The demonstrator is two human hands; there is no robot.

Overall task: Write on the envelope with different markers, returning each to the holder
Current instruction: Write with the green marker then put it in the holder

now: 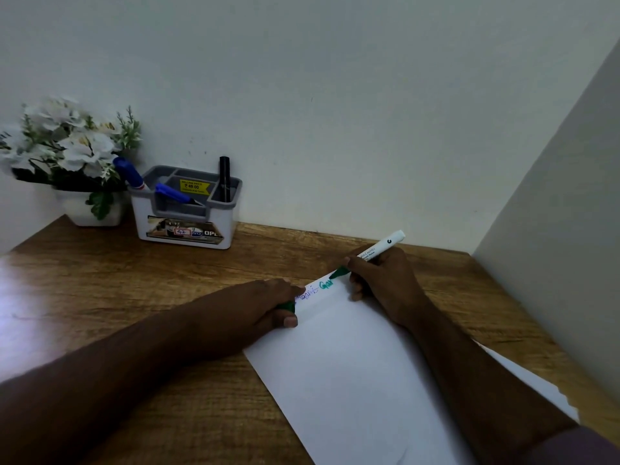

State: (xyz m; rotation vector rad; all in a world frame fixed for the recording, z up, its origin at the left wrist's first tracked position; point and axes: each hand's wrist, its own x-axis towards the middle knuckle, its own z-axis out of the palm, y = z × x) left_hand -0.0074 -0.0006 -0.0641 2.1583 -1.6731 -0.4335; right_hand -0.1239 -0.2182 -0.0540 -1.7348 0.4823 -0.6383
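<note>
A white envelope [352, 364] lies slanted on the wooden table [134, 297]. My right hand [382, 280] grips a white marker with a green tip [379, 248], its tip touching the envelope's top edge beside green and purple writing [318, 288]. My left hand [265, 307] presses on the envelope's left corner and is curled around a green cap [287, 307]. The grey and white holder [184, 226] stands at the back left, holding two blue markers [129, 174] [176, 194] and a black one [224, 177].
A white pot of white artificial flowers [70, 152] stands left of the holder against the wall. A pale wall panel [553, 246] closes off the table's right side.
</note>
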